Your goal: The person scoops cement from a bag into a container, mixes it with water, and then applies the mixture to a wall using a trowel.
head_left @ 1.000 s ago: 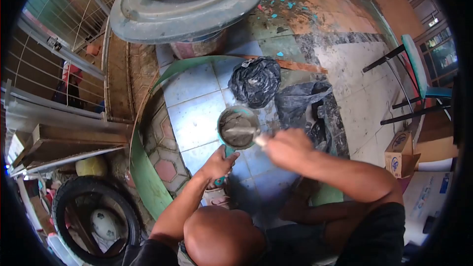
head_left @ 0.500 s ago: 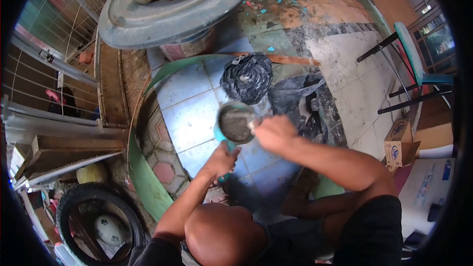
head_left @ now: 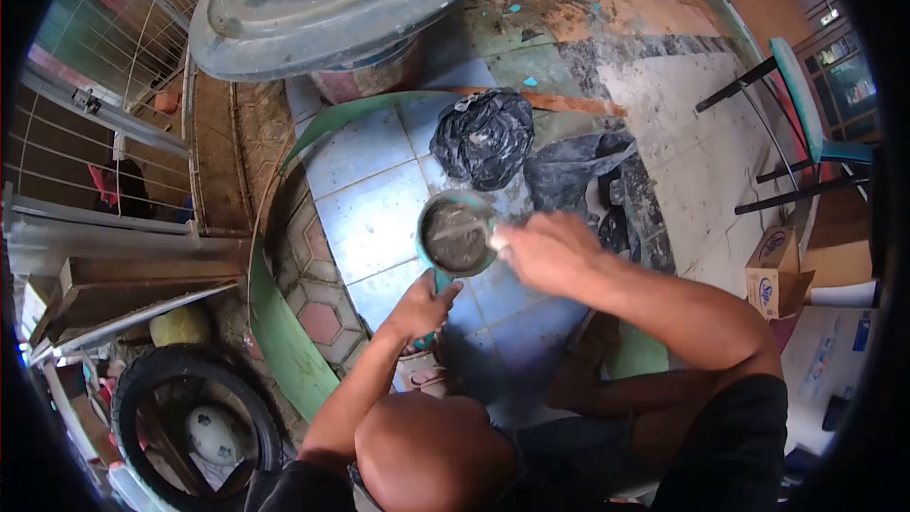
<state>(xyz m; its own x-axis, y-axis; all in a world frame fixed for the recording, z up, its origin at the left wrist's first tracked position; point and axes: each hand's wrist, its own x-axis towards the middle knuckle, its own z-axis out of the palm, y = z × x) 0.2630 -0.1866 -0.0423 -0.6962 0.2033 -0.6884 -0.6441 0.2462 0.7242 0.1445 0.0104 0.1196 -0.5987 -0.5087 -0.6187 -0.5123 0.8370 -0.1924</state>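
A teal dipper [head_left: 423, 248] with a long handle holds a wet grey paste [head_left: 455, 252] resembling cement. My left hand [head_left: 423, 309] is closed around its handle, below the cup. From the right, my right hand [head_left: 545, 248] grips a small stirring tool [head_left: 496, 235] by its whitish end. The tool's far part lies in the paste, smeared with grey, so its exact kind is hidden. Just beyond the cup sits a crumpled black plastic bag [head_left: 483, 137] on the pale blue tiles [head_left: 374, 218].
Another black plastic sheet [head_left: 578, 169] lies to the right. A green curved strip [head_left: 284, 346] borders the tiles. At the back stands a large grey basin-like form [head_left: 332, 43]. Further out are a tyre [head_left: 128, 417], a chair [head_left: 801, 104] and a cardboard box [head_left: 775, 275].
My right hand has shifted slightly right and down with the tool, and more of the tool shows across the paste. My left hand still grips the dipper handle.
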